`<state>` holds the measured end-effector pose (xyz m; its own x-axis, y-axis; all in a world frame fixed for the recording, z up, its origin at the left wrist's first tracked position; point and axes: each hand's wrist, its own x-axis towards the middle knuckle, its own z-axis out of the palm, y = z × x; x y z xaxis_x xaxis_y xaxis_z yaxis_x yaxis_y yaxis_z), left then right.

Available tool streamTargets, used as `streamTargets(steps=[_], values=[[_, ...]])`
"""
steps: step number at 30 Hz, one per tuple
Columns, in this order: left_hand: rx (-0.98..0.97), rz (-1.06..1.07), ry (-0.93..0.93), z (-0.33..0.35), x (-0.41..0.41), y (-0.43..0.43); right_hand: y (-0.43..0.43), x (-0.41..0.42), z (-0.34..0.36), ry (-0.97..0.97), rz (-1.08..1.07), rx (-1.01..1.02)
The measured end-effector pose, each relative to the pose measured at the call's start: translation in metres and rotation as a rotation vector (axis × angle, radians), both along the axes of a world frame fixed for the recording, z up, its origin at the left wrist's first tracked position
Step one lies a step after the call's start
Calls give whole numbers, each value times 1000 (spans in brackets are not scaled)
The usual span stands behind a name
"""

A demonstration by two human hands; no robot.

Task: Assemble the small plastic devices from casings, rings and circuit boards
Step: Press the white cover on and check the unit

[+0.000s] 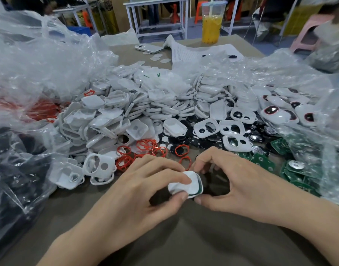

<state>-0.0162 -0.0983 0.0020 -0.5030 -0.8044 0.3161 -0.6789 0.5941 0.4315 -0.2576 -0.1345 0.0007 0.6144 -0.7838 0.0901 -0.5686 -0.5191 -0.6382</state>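
STEP: seat casing halves | PLACE: just nearer the person than red rings | LEFT hand: pinches casing | RIGHT hand: pinches its opposite edge (green circuit board rim shows) | DO: align edges, squeeze evenly.

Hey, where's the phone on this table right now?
In the head view, the phone lies far back on the table, centre-left, just left of the paper sheet and the orange drink cup.

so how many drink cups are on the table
1: a clear cup of orange drink at the far edge of the table, just beyond the paper sheet. More could be hidden behind the plastic bags.
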Motion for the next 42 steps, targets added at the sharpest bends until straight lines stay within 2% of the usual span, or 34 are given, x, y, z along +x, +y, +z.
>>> streamTargets(steps=[25,42], values=[[-2,-34,-15,-7,-5,-4,-1,1,-2,3,29,-53],[107,-26,-18,-2,-7,-2,-3,2,-1,-32,-4,78]])
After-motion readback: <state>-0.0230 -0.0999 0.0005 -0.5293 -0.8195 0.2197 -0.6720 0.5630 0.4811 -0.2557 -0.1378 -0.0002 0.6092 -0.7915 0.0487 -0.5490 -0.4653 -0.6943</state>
